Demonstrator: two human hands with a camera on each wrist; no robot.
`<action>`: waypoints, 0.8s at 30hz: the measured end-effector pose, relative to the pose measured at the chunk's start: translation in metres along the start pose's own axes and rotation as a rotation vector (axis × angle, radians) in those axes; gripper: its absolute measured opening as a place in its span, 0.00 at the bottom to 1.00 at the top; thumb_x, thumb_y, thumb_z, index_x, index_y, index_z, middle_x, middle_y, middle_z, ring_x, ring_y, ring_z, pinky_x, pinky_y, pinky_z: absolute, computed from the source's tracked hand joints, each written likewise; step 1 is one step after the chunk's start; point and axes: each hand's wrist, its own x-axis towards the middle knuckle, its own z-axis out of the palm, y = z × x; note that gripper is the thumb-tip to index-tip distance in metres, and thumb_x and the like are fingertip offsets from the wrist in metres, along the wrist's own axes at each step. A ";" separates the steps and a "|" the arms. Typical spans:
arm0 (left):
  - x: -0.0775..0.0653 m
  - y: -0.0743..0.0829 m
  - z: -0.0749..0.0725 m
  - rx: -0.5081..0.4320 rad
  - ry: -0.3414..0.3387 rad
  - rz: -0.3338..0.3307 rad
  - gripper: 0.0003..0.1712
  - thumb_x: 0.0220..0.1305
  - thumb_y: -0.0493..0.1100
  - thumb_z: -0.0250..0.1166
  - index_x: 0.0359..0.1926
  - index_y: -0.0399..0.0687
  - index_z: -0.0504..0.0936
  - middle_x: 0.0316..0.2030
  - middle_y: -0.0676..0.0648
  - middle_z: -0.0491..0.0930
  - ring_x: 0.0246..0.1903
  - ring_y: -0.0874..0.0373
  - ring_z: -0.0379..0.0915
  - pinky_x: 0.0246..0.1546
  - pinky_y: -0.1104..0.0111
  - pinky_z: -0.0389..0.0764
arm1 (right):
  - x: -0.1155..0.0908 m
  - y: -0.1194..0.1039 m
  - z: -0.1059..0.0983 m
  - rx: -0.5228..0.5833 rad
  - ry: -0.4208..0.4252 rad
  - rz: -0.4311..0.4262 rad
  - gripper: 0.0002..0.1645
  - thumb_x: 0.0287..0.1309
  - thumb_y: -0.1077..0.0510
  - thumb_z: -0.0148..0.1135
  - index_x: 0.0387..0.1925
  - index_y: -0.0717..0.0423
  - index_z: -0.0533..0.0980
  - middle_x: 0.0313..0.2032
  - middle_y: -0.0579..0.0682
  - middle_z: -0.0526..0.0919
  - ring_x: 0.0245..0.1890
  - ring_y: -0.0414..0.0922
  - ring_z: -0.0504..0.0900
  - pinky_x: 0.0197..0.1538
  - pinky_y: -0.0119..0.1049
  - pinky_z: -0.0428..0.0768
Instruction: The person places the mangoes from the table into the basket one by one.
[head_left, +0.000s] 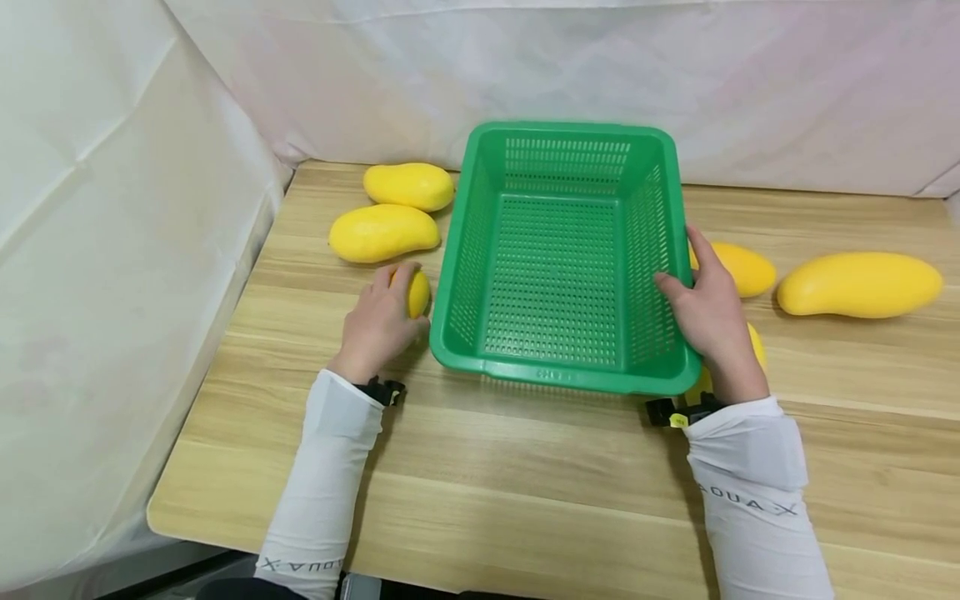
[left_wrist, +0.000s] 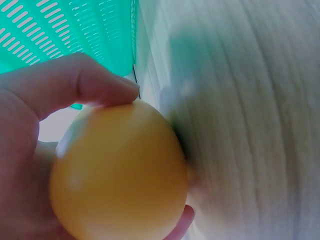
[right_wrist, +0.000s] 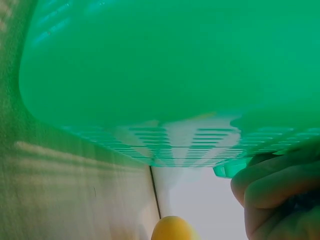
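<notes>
A yellow mango (head_left: 418,294) is gripped by my left hand (head_left: 381,323), just left of the basket. In the left wrist view the thumb lies over the top of that mango (left_wrist: 120,172), close to the wood surface, with a fingertip showing beneath. My right hand (head_left: 708,321) holds the right rim of a green plastic basket (head_left: 555,380), thumb over the inner side and fingers outside. The basket has perforated walls and nothing inside. From the right wrist view, its green wall (right_wrist: 150,75) fills the upper part, and curled fingers (right_wrist: 275,187) show beside it.
Two more mangoes lie behind my left hand, one farther back (head_left: 408,185) and one nearer (head_left: 384,233). Right of the basket are a partly covered mango (head_left: 742,268), a long one (head_left: 860,285) and another mostly hidden behind my right hand. White cloth (head_left: 810,100) borders the wooden table (head_left: 525,492).
</notes>
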 end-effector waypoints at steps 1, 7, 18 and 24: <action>0.000 0.000 0.000 -0.010 -0.004 -0.003 0.47 0.53 0.44 0.66 0.72 0.51 0.54 0.67 0.41 0.56 0.54 0.40 0.61 0.43 0.42 0.74 | 0.000 0.000 0.000 0.001 0.000 0.002 0.42 0.68 0.55 0.48 0.75 0.43 0.39 0.44 0.71 0.77 0.29 0.44 0.82 0.26 0.31 0.81; 0.001 -0.003 -0.002 -0.028 -0.026 -0.019 0.51 0.53 0.43 0.68 0.73 0.44 0.49 0.67 0.39 0.56 0.58 0.40 0.58 0.49 0.41 0.71 | -0.001 -0.001 -0.001 -0.003 0.003 0.003 0.41 0.68 0.55 0.48 0.75 0.43 0.40 0.44 0.71 0.77 0.29 0.44 0.81 0.26 0.31 0.80; 0.000 -0.012 -0.001 0.023 0.090 -0.046 0.42 0.58 0.57 0.64 0.69 0.50 0.60 0.53 0.33 0.66 0.46 0.39 0.64 0.37 0.47 0.74 | 0.000 -0.002 0.001 -0.006 0.003 0.001 0.42 0.68 0.55 0.48 0.75 0.43 0.40 0.46 0.72 0.77 0.33 0.52 0.82 0.27 0.33 0.81; 0.002 -0.015 -0.001 -0.005 0.124 -0.045 0.39 0.60 0.62 0.60 0.67 0.51 0.63 0.51 0.35 0.67 0.42 0.42 0.65 0.29 0.52 0.73 | -0.001 -0.001 0.000 0.001 0.005 0.004 0.42 0.68 0.55 0.49 0.75 0.43 0.40 0.47 0.72 0.76 0.34 0.52 0.82 0.27 0.35 0.82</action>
